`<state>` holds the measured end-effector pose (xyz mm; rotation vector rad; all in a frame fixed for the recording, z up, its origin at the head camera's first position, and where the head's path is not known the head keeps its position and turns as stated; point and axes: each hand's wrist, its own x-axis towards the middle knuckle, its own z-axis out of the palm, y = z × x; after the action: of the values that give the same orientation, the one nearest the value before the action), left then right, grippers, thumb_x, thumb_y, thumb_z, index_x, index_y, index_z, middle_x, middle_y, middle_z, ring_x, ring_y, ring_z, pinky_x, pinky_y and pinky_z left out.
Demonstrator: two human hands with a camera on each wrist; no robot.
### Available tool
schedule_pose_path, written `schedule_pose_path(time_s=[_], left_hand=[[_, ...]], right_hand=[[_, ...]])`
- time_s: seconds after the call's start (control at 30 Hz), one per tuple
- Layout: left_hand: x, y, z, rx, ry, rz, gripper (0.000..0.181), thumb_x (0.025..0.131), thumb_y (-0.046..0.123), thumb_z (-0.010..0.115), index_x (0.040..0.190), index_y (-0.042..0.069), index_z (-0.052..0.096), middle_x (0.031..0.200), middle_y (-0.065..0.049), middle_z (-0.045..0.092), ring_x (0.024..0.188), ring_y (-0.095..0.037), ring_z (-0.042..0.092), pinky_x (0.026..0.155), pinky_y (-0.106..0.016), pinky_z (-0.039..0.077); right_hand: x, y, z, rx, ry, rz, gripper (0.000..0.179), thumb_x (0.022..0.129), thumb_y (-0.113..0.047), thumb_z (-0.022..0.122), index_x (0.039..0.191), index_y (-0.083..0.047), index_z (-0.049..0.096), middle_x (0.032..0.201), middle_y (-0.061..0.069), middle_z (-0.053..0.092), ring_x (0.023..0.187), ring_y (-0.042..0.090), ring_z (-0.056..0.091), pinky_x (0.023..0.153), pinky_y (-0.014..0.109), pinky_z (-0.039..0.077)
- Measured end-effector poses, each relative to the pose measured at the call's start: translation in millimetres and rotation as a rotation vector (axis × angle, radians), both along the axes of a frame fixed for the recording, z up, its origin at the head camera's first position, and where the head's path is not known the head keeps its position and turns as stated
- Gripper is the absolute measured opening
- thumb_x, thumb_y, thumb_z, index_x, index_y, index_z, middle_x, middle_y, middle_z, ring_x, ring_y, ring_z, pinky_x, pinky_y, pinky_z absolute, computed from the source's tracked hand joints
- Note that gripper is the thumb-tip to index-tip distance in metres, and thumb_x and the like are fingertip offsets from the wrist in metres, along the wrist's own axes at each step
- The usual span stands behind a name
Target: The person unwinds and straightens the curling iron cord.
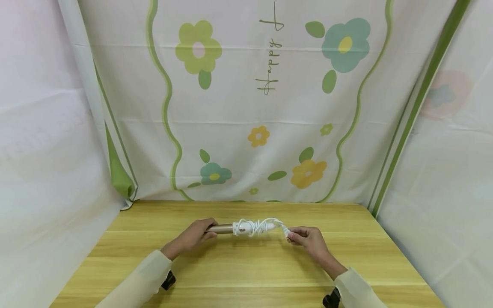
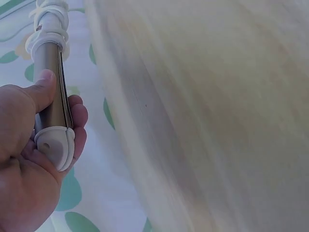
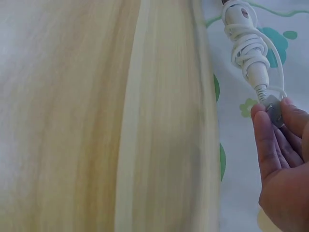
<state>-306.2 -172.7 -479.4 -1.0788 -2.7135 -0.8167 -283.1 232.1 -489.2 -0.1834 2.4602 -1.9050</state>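
A hair straightener (image 1: 222, 229) with a gold barrel and a white handle is held level above the wooden table. Its white cord (image 1: 256, 226) is wound in several loops around the handle. My left hand (image 1: 194, 234) grips the gold barrel near its white end cap (image 2: 57, 147), thumb along one side and fingers behind. At the other end, my right hand (image 1: 308, 241) pinches the plug (image 3: 273, 110) between thumb and fingers. A short loop of cord runs from the wound handle to that plug.
The wooden table (image 1: 246, 269) spreads beneath both hands. A white cloth (image 1: 239, 107) printed with flowers hangs behind its far edge, and pale cloth walls (image 1: 42, 149) stand on the left and right. Dark wrist devices (image 1: 168, 281) sit at both cream sleeves.
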Motion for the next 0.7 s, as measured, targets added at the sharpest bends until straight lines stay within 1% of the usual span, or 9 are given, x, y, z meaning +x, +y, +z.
schedule_pose_path(time_s=[0.2,0.3,0.4,0.5,0.6,0.7], left_hand=[[2.0,0.2,1.9,-0.008,0.008,0.003,0.018,0.098,0.016,0.062,0.113,0.007,0.06,0.092,0.001,0.065,0.072,-0.001,0.051,0.064,-0.023,0.044],[3.6,1.3,3.2,-0.01,0.026,0.0,0.017,0.097,0.017,0.062,0.112,0.007,0.06,0.091,0.002,0.064,0.071,-0.001,0.05,0.063,-0.022,0.044],[4.6,3.2,3.2,-0.01,0.043,-0.015,0.017,0.097,0.016,0.063,0.11,0.006,0.061,0.089,0.002,0.063,0.07,-0.002,0.049,0.063,-0.022,0.043],[5.0,5.5,1.6,-0.01,0.052,-0.025,0.017,0.097,0.016,0.063,0.11,0.006,0.061,0.09,0.002,0.063,0.071,-0.002,0.05,0.063,-0.022,0.043],[5.5,7.1,0.1,-0.008,0.061,-0.025,0.017,0.097,0.017,0.063,0.111,0.007,0.06,0.091,0.003,0.063,0.072,-0.001,0.05,0.064,-0.022,0.043],[6.2,7.9,1.3,-0.011,0.085,-0.031,0.017,0.098,0.018,0.062,0.111,0.009,0.06,0.091,0.005,0.062,0.072,-0.001,0.049,0.064,-0.022,0.043]], right_hand=[[0.4,1.5,1.0,-0.038,-0.008,0.07,0.034,0.093,-0.014,0.068,0.116,0.011,0.066,0.101,0.023,0.073,0.085,0.015,0.072,0.081,0.039,0.057],[0.3,2.4,0.2,-0.043,-0.02,0.098,0.035,0.094,-0.014,0.067,0.117,0.012,0.065,0.102,0.025,0.072,0.085,0.015,0.072,0.082,0.04,0.057],[0.4,1.8,-0.9,-0.044,-0.031,0.114,0.035,0.094,-0.014,0.067,0.117,0.013,0.065,0.102,0.026,0.072,0.084,0.014,0.072,0.082,0.041,0.057],[0.4,0.0,-1.1,-0.053,-0.041,0.112,0.036,0.094,-0.016,0.068,0.116,0.012,0.065,0.102,0.025,0.072,0.084,0.013,0.071,0.081,0.04,0.057],[-0.1,-1.5,-1.0,-0.082,-0.059,0.09,0.038,0.092,-0.018,0.07,0.115,0.012,0.064,0.099,0.021,0.073,0.083,0.013,0.072,0.081,0.038,0.058],[-0.8,-1.0,-0.9,-0.122,-0.076,0.087,0.044,0.091,-0.019,0.072,0.119,0.012,0.056,0.096,0.017,0.074,0.081,0.014,0.072,0.08,0.038,0.058]])
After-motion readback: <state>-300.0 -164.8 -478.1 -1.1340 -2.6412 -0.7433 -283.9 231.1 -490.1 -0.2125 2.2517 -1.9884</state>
